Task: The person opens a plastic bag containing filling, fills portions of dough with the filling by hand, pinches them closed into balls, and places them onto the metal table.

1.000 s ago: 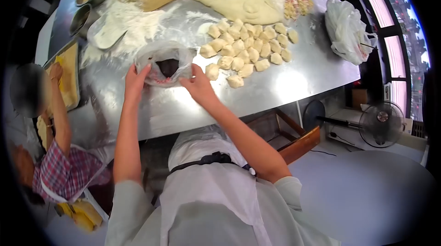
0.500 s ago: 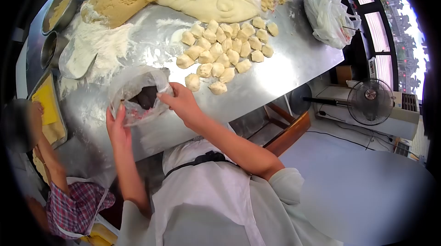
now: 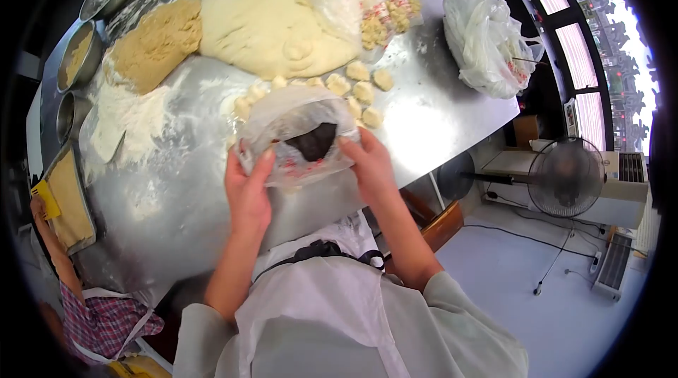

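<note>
A clear plastic bag (image 3: 293, 120) with a dark mass (image 3: 314, 141) inside is held up above the steel table (image 3: 169, 215), its mouth open toward me. My left hand (image 3: 248, 191) grips the bag's left side, thumb on the rim. On the right side, my right hand (image 3: 371, 164) pinches the rim between thumb and fingers. Behind the bag lie several small dough pieces (image 3: 364, 92), partly hidden by it. Beyond them rests a large pale dough slab (image 3: 268, 25).
Brown dough (image 3: 155, 42), loose flour (image 3: 141, 116) and metal bowls (image 3: 79, 56) are at the left. A co-worker's arm (image 3: 56, 251) reaches to a tray (image 3: 74, 201). A white plastic bag (image 3: 487, 42) sits at the right. A fan (image 3: 567, 176) stands beyond the table.
The held bag has moved right, from beside the small dough pieces to in front of them, with both my hands still on it. The view has shifted too.
</note>
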Demonstrator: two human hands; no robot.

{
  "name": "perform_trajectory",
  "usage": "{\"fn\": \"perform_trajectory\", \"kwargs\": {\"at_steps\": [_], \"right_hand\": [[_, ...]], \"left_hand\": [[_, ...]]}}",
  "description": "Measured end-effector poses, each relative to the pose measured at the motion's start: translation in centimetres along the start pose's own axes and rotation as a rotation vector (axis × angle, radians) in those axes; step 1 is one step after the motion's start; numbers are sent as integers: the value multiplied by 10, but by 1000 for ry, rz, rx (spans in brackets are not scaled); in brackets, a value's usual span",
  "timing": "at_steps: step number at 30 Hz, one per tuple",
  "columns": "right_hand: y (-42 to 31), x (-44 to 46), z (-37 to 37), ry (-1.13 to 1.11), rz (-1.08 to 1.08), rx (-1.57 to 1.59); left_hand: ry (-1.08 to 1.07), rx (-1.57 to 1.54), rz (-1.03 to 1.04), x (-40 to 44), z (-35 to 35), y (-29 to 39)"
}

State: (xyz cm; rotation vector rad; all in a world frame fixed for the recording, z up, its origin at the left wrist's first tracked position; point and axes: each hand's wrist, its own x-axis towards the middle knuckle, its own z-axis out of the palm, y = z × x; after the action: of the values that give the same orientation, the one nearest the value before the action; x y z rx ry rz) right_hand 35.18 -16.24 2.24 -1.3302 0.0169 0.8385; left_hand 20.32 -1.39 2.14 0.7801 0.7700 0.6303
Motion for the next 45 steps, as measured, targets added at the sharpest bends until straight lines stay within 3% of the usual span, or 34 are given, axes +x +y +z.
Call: {"fn": "perform_trajectory", "kwargs": {"at_steps": [7, 13, 16, 20, 24, 27, 30, 33, 35, 38, 45], "right_hand": [[-81, 100, -178, 130, -120, 27], [-122, 163, -261, 136, -189, 25], [-119, 183, -280, 130, -209, -34], [-106, 187, -302, 168, -178, -248], [-109, 156, -295, 211, -319, -462], [-131, 134, -281, 191, -435, -704], [-151, 140, -274, 11, -641, -981], [-168, 194, -255, -185, -916, -1184], [-175, 226, -241, -264, -967, -1457], [-166, 261, -244, -301, -960, -1597], [-164, 297, -236, -335, -903, -1490]], "left_hand": [[-97, -42, -52, 66, 195, -113], [-68, 3, -68, 118, 298, -180], [-65, 114, -64, 136, 314, -200], [39, 673, 81, 141, 313, -223], [66, 891, 376, 124, 300, -227], [87, 635, 221, 118, 304, -215], [119, 732, 124, 117, 319, -204], [166, 1013, 244, 123, 329, -223], [181, 1032, 247, 125, 334, -228], [202, 1046, 334, 131, 327, -237], [315, 840, 334, 146, 317, -233]]}}
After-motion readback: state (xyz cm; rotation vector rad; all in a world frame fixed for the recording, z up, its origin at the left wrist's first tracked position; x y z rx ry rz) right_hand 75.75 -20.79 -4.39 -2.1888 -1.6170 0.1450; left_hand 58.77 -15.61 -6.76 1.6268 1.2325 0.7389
